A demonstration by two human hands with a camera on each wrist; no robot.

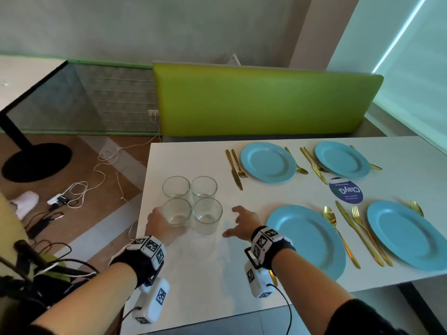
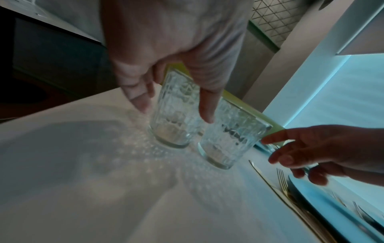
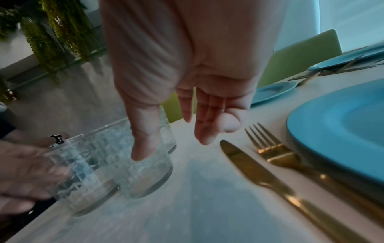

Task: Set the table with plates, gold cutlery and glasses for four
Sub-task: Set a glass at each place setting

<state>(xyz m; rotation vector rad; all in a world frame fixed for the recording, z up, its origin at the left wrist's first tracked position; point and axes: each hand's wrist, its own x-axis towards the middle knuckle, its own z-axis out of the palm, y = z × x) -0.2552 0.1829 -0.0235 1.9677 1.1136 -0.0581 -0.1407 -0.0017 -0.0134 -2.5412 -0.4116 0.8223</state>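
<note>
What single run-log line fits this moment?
left hand: grips near-left glass | right hand: open beside near-right glass | plates, cutlery: set

green bench (image 1: 261,102), floor cables (image 1: 79,189)

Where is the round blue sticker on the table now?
In the head view, the round blue sticker lies flat on the white table, right of centre, in the middle between the four blue plates.

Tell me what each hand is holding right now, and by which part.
The left hand grips the near-left glass around its side wall, thumb and fingers on opposite sides. The right hand holds nothing; it is open beside the near-right glass.
</note>
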